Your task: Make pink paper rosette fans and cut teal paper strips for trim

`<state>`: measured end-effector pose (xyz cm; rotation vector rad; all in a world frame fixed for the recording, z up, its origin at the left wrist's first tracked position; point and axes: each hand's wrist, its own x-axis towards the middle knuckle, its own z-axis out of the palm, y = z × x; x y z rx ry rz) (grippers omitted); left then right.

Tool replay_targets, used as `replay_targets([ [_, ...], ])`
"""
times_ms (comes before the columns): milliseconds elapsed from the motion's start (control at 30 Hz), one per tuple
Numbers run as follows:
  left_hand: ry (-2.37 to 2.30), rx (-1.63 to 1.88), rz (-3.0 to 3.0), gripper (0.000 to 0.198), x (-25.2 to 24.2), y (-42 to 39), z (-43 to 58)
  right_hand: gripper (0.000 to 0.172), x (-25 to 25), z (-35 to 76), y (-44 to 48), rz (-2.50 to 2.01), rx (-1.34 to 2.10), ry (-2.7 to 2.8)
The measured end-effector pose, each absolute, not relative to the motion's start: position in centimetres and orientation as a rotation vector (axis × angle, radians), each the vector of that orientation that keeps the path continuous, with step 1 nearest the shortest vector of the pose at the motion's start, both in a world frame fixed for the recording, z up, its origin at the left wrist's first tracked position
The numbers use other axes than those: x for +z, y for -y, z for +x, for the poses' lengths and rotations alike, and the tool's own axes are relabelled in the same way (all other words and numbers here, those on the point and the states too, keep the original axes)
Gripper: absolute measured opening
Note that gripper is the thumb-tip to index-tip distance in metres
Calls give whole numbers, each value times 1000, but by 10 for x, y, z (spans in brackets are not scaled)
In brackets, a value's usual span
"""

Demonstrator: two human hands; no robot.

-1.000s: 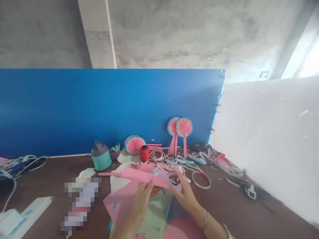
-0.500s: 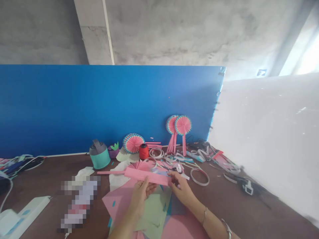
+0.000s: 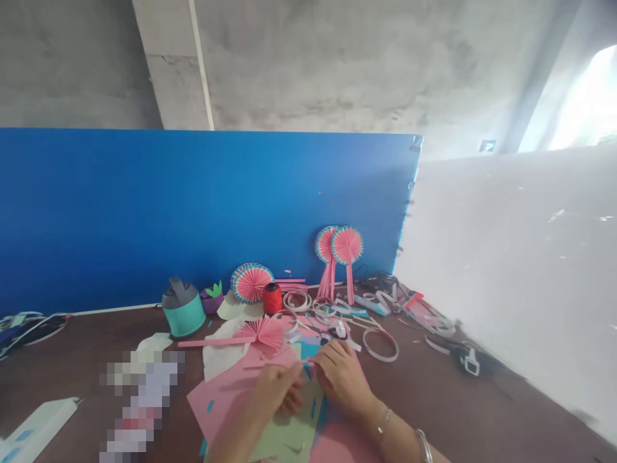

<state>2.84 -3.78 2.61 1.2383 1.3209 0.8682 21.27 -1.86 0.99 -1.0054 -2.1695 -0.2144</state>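
A narrow pink paper strip [image 3: 254, 368], seen nearly edge-on, runs between my two hands. My left hand [image 3: 277, 389] is closed, with thumb and fingers pinching the strip along its length. On the other end my right hand [image 3: 343, 376] is also closed, its bent fingers partly hiding the paper. Beneath both hands lie pink sheets [image 3: 216, 386] and a pale green sheet [image 3: 284, 431], with small blue scraps on top. A pleated pink paper fan [image 3: 265, 332] with a long pink handle [image 3: 212, 343] rests just beyond my left hand.
Finished round fans [image 3: 347, 244] lean against the blue partition [image 3: 144, 212], beside a red thread spool [image 3: 272, 299]. Rolls of white tape [image 3: 380, 345] and loose strips lie at right. A teal pot [image 3: 184, 315] and a white power strip [image 3: 41, 427] stand left.
The wide pink piece held flat between my hands now shows as a thin strip. My hands have drawn closer together and the pleated fan behind is more exposed. The view has shifted slightly right.
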Motion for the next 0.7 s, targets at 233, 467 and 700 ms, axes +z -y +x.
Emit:
replay_targets([
  [233, -1548, 693, 2093, 23, 53, 55, 22, 14, 8, 216, 16, -1193, -25, 2312],
  [467, -1697, 406, 2175, 28, 51, 50, 21, 22, 14, 218, 18, -1253, 57, 2479],
  [700, -1675, 404, 2225, 33, 41, 47, 19, 20, 14, 221, 17, -1233, 125, 2428],
])
